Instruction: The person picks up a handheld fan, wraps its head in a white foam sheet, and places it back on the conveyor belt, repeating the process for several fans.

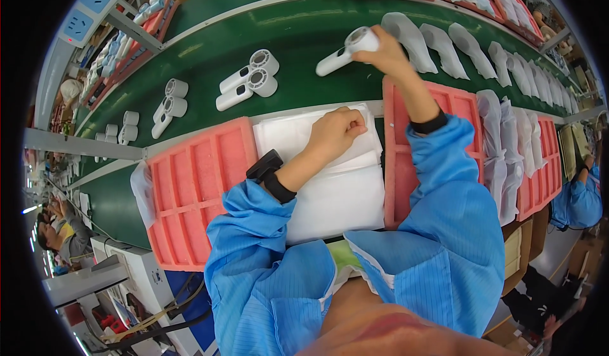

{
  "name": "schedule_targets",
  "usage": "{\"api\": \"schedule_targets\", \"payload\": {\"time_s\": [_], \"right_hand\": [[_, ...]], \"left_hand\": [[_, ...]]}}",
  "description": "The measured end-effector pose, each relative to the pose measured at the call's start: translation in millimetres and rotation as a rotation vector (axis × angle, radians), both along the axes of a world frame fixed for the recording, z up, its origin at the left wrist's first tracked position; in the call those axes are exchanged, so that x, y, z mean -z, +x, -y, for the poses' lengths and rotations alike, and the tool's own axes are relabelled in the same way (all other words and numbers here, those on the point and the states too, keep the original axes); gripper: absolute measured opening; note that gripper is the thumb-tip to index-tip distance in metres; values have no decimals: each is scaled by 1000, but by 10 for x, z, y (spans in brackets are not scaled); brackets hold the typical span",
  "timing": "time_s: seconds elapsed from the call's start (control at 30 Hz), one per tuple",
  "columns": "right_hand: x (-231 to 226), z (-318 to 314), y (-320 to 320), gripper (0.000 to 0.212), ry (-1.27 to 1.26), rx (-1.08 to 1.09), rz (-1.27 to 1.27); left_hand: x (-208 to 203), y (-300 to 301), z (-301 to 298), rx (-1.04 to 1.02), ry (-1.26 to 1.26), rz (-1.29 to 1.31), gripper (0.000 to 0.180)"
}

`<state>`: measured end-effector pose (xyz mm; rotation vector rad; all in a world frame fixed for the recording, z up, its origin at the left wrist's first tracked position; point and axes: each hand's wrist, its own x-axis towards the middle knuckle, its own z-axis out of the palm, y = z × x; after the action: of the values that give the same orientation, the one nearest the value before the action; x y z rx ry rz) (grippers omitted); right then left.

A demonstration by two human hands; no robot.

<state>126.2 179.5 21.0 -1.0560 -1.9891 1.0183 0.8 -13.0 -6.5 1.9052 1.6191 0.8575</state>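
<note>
Our right hand (384, 54) reaches to the far side over the long green work surface (304, 39), its thumb and fingers closed around the round head of a white handheld fan (340, 58), whose handle points to the left and slightly toward us. Our left hand (331, 137) is nearer, over the stack of white sheets (336, 200) in front of us; its fingers are curled in toward the thumb, and we cannot tell whether they pinch the top sheet or hold nothing. We wear blue sleeves (447, 159) and a black wristband at each wrist, the left one with a dark block beside it. To the left of the fan in our grip, more white fans lie on the green surface in pairs, the nearest pair (263, 83) with round grilles facing up, and further pairs (171, 105) well apart toward the far left. To the right of our right hand runs a row of translucent-wrapped pieces (411, 42), smaller with distance. A pink compartmented tray (196, 194) lies just left of the stack, and a second pink tray (398, 165) lies just right of it, under our right forearm. Beyond that tray, more wrapped pieces (507, 159) lie side by side, near a third pink tray (539, 181) at the right.
</note>
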Motion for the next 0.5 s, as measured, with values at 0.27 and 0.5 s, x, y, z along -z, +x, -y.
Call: {"api": "schedule_targets", "payload": {"time_s": [0.27, 0.5], "right_hand": [[-1253, 487, 933, 62, 101, -209, -61], [-1075, 870, 318, 59, 278, -465, -28]], "left_hand": [[-391, -352, -115, 33, -41, 589, 10], [-889, -444, 159, -92, 58, 906, 11]]}}
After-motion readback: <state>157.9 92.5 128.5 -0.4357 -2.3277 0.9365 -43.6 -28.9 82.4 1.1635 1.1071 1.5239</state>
